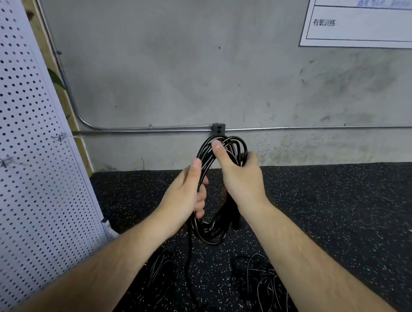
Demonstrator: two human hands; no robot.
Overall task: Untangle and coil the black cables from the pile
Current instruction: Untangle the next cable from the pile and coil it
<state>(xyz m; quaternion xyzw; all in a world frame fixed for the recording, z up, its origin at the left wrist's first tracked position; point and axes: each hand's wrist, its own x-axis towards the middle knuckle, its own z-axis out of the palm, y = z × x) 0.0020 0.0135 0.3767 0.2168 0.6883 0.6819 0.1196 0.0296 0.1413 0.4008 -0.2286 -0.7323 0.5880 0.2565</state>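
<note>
Mid-coil: fingers of my right hand [240, 175] wrap the top of the black cable coil [213, 233], left hand [185, 193] pinches its strands just below, loose tail [189, 252] drops beneath to the pile [268, 279] on the floor [342, 214]; next probably feed tail up as another loop.

Ahead of you: grey concrete wall [182, 56], scuffed on your right. Metal conduit [153, 128] runs along its lower part, with a grey outlet box [218, 128] on it. White pegboard [30, 143] on your left, carrying wire hooks [60, 136]. Printed chart [370, 23] upper right. Black speckled rubber floor [343, 202] below.
</note>
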